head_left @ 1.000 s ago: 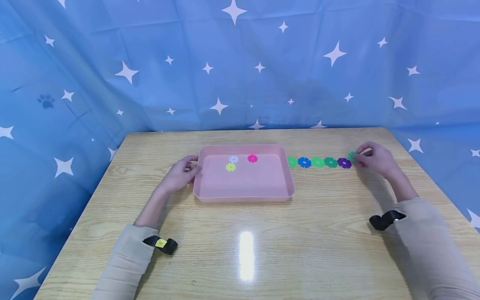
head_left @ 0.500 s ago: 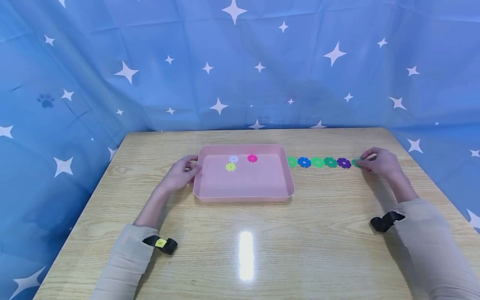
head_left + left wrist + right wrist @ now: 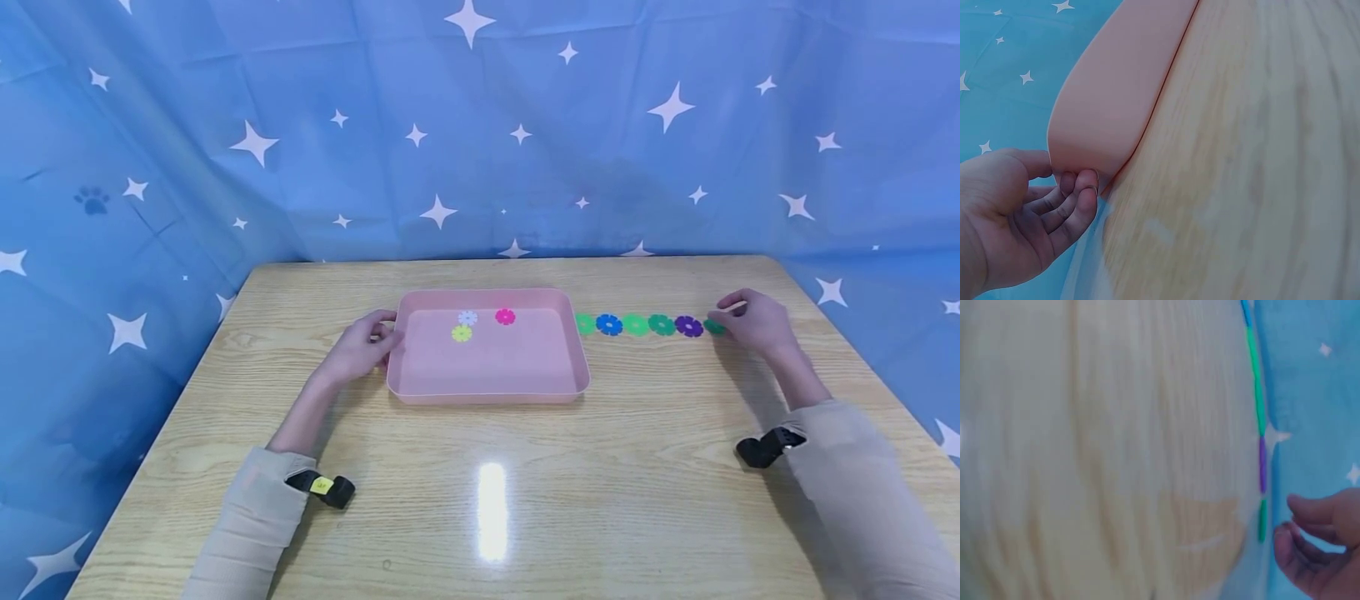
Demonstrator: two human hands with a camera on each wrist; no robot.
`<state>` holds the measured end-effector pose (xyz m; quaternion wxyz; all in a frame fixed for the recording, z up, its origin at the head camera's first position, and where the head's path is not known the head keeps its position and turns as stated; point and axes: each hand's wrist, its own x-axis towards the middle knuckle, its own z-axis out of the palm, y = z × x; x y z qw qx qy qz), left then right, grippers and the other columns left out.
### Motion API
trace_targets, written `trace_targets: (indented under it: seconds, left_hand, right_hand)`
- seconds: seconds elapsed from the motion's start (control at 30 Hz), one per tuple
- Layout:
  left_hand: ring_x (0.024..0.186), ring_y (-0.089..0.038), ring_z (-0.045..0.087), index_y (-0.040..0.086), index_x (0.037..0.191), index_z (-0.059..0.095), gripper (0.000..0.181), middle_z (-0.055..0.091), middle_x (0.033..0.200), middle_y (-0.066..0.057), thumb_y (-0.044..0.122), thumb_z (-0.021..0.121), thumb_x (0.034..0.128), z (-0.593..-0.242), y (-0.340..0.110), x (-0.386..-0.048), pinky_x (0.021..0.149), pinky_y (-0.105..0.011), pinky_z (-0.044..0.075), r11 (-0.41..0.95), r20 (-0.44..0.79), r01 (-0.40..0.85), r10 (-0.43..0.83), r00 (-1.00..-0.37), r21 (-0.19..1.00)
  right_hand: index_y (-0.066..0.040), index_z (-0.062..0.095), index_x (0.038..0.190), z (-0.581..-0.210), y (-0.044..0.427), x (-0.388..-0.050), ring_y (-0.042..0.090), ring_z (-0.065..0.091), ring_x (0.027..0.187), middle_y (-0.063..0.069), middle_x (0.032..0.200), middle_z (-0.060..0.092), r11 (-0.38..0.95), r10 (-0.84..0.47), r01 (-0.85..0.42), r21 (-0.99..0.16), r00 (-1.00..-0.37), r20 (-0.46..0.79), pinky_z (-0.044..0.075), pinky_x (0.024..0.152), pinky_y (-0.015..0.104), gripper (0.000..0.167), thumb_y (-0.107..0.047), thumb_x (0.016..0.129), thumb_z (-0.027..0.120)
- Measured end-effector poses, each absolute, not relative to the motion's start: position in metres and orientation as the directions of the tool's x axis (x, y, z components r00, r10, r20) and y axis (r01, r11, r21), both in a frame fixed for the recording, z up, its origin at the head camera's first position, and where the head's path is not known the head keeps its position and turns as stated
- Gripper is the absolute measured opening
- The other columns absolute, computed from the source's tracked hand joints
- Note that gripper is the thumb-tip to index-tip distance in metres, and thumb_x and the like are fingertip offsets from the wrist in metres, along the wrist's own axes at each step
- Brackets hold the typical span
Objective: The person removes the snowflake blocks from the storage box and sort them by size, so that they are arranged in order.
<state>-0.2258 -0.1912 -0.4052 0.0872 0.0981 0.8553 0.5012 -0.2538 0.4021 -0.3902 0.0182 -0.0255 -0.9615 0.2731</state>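
Observation:
In the head view my left hand grips the left wall of the pink tray. The left wrist view has my hand at the tray's corner, thumb at the rim and fingers bent against the outer side. My right hand hovers by the right-end green flower disc, which lies beside a purple disc. In the right wrist view a small gap parts the fingers of my right hand from that green disc; they hold nothing.
The row continues leftward through a dark green disc, a light green one, a blue one and another green one at the tray's right side. White, yellow and pink discs lie inside the tray.
The green disc under my right hand has come down flat, a little to the right, at the row's end. My right fingers have lifted off it. The left hand and tray have not moved.

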Motion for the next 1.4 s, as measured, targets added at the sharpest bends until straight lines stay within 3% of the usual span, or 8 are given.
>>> trace_targets:
  seconds: [0.47, 0.7, 0.9, 1.13, 1.4]
  left_hand:
    - [0.067, -0.018, 0.062, -0.007, 0.146, 0.041, 0.048, 0.061, 0.094, -0.016, 0.014, 0.054, 0.1052, -0.405, -0.191, -0.224, 0.059, -0.030, 0.052, 0.483, -0.051, 0.080, 0.252, -0.966, 0.872]
    - [0.066, -0.019, 0.061, -0.006, 0.146, 0.042, 0.048, 0.060, 0.094, -0.016, 0.014, 0.055, 0.1048, -0.405, -0.192, -0.224, 0.057, -0.029, 0.051, 0.475, -0.049, 0.081, 0.256, -0.966, 0.876]
    - [0.064, -0.017, 0.061, -0.010, 0.144, 0.041, 0.047, 0.059, 0.091, -0.014, 0.012, 0.053, 0.1042, -0.407, -0.193, -0.224, 0.056, -0.028, 0.050, 0.465, -0.018, 0.113, 0.268, -0.963, 0.878]
    - [0.067, -0.018, 0.061, -0.006, 0.146, 0.042, 0.048, 0.060, 0.095, -0.016, 0.014, 0.054, 0.1052, -0.406, -0.193, -0.225, 0.059, -0.030, 0.053, 0.475, -0.052, 0.077, 0.253, -0.966, 0.877]
    - [0.068, -0.018, 0.061, -0.006, 0.146, 0.042, 0.048, 0.060, 0.096, -0.017, 0.014, 0.055, 0.1052, -0.406, -0.192, -0.225, 0.061, -0.030, 0.053, 0.476, -0.062, 0.068, 0.251, -0.966, 0.877]
  right_hand:
    - [0.007, 0.060, 0.117, -0.373, 0.325, -0.260, 0.038, 0.065, 0.091, 0.029, 0.103, 0.066, 0.825, -0.105, -0.168, -0.540, -0.984, 0.145, 0.049, 0.061, 0.030, 0.034, -0.023, 0.101, 0.062]
    - [0.004, 0.060, 0.117, -0.364, 0.282, -0.260, 0.036, 0.067, 0.092, 0.023, 0.102, 0.067, 0.783, -0.183, -0.226, -0.579, -0.974, 0.132, 0.052, 0.064, 0.026, 0.031, -0.022, 0.101, 0.063]
    - [0.003, 0.061, 0.117, -0.358, 0.243, -0.261, 0.030, 0.067, 0.086, 0.018, 0.098, 0.067, 0.756, -0.262, -0.300, -0.581, -0.953, 0.150, 0.053, 0.068, 0.033, 0.027, -0.019, 0.102, 0.063]
    - [0.003, 0.062, 0.117, -0.356, 0.199, -0.263, 0.027, 0.064, 0.081, 0.014, 0.093, 0.066, 0.697, -0.354, -0.366, -0.616, -0.924, 0.148, 0.052, 0.068, 0.036, 0.022, -0.012, 0.101, 0.063]
    - [0.005, 0.065, 0.115, -0.365, 0.159, -0.268, 0.027, 0.065, 0.085, 0.016, 0.097, 0.068, 0.663, -0.464, -0.435, -0.610, -0.877, 0.121, 0.055, 0.078, 0.039, 0.021, -0.005, 0.097, 0.067]
